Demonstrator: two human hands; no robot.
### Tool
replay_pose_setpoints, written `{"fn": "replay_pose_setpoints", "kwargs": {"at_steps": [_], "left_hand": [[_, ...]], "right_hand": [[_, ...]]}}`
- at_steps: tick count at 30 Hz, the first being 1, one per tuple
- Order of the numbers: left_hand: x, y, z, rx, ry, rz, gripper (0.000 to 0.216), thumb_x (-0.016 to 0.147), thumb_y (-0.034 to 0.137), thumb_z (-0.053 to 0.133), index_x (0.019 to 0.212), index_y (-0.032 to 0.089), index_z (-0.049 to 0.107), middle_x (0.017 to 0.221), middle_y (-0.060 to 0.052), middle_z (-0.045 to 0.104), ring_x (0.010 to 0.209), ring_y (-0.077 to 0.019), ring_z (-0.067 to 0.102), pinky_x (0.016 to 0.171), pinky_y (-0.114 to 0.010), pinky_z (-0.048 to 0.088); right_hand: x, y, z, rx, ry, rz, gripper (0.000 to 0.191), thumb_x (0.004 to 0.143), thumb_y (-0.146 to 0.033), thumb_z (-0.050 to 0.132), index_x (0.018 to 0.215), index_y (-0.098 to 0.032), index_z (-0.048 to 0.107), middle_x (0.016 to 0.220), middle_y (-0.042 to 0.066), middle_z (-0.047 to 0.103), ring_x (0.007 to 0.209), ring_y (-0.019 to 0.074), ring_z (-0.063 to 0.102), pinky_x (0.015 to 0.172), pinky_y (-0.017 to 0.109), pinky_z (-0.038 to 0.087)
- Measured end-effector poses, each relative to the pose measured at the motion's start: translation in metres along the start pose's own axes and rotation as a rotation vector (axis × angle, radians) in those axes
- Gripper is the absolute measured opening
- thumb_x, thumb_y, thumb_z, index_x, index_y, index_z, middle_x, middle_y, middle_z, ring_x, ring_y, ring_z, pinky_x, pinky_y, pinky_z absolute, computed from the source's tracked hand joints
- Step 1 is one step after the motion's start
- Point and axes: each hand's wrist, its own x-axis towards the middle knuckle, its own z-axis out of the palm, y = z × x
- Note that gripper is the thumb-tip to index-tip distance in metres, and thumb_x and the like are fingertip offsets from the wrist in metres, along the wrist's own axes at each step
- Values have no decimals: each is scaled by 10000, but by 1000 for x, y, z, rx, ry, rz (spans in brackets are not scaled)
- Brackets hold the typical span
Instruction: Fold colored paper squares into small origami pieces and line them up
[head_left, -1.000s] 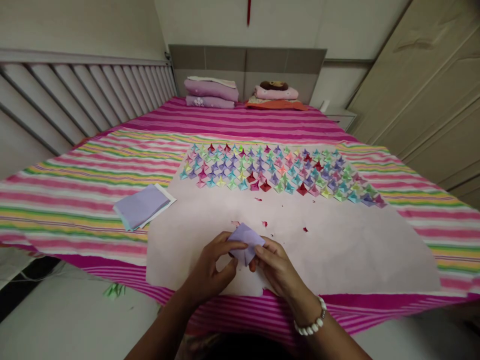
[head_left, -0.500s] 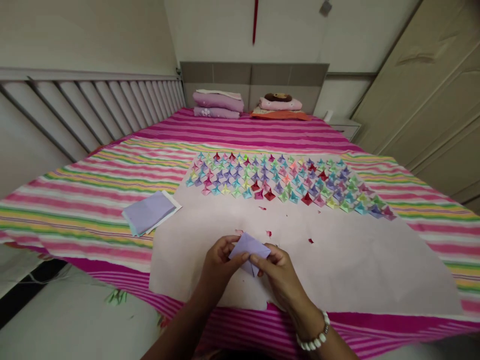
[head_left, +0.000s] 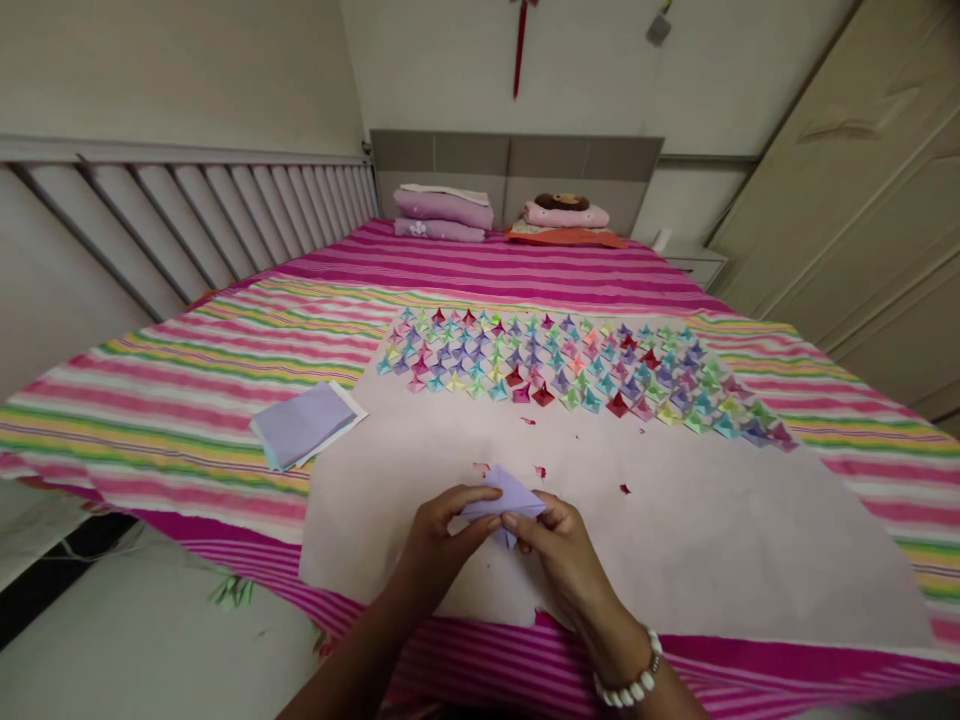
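A small lilac folded paper (head_left: 508,497) is pinched between both my hands above a large pale pink sheet (head_left: 675,530) spread on the bed. My left hand (head_left: 439,545) grips its left side with thumb and fingers closed. My right hand (head_left: 559,555), with a white bead bracelet at the wrist, pinches its right side. Beyond them, several rows of small coloured folded paper shapes (head_left: 570,365) lie on the far part of the sheet. A stack of lilac paper squares (head_left: 304,425) rests to the left on the striped bedspread.
The bed has a pink, green and yellow striped cover (head_left: 187,400). Folded blankets (head_left: 442,212) and pillows (head_left: 562,215) lie at the headboard. A slatted rail (head_left: 187,210) runs along the left, a wardrobe (head_left: 862,200) stands right. Tiny red paper scraps (head_left: 624,489) dot the sheet.
The view has tilted up a little. My hands have kept hold of the lilac paper and flattened its fold, with the fingertips drawn closer together.
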Motion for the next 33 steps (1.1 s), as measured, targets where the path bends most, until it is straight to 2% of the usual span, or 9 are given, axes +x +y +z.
{"fn": "replay_pose_setpoints", "kwargs": {"at_steps": [4,10,17,19,21,23,26,29,33], "left_hand": [[0,1,-1,-12,4,-66,274,715,284,728,974,195,719,960,-60,731,881,-211,656,790,-318,507],[4,1,-2,39,-10,86,158,740,291,704,872,220,752,763,-23,630,711,-146,601,636,-257,481],[5,1,1,80,48,86,91,755,281,685,767,213,744,979,-57,601,978,-198,584,889,-330,464],[5,3,2,82,38,103,84,772,260,664,768,202,724,937,-53,615,924,-188,597,851,-323,474],[4,7,2,93,30,162,76,787,238,643,770,191,701,889,-50,625,888,-183,602,820,-313,474],[3,10,3,105,3,194,81,799,229,626,765,181,681,841,-47,633,844,-177,606,784,-303,472],[2,12,4,106,-47,108,110,807,258,620,759,175,674,772,-35,652,763,-167,607,724,-286,470],[2,11,3,51,-47,-34,138,764,311,674,760,176,699,756,-30,693,754,-176,622,717,-284,471],[4,6,0,-56,52,-171,201,653,338,771,611,164,678,638,-10,675,669,-162,606,664,-274,458]], "right_hand": [[-1,-2,-1,-60,-10,-35,261,608,-373,813,636,-163,660,526,-35,523,489,88,402,466,217,340],[-1,-5,-2,-107,-26,-82,241,654,-371,790,640,-169,658,529,-33,520,484,89,408,463,223,326],[1,-2,-2,-98,-22,-82,264,651,-380,792,644,-172,629,528,-38,507,482,94,410,463,228,338],[3,-2,-4,-97,35,-112,287,604,-349,826,755,-187,644,607,-32,552,502,97,432,477,228,367],[4,-3,-7,-121,95,-190,434,545,-297,861,919,-217,657,811,5,621,619,126,512,552,246,431],[4,-6,-9,-164,69,-257,450,558,-276,854,969,-235,675,949,34,628,776,169,561,664,279,470],[2,-9,-11,-189,-59,-257,152,676,-308,782,763,-211,703,806,33,634,779,185,579,697,300,473],[0,-10,-10,-181,-79,-224,148,711,-319,755,672,-198,679,703,13,614,683,163,566,641,284,461],[-1,-10,-6,-166,-72,-196,136,714,-300,749,671,-192,679,683,0,614,647,144,548,624,266,436]]}}
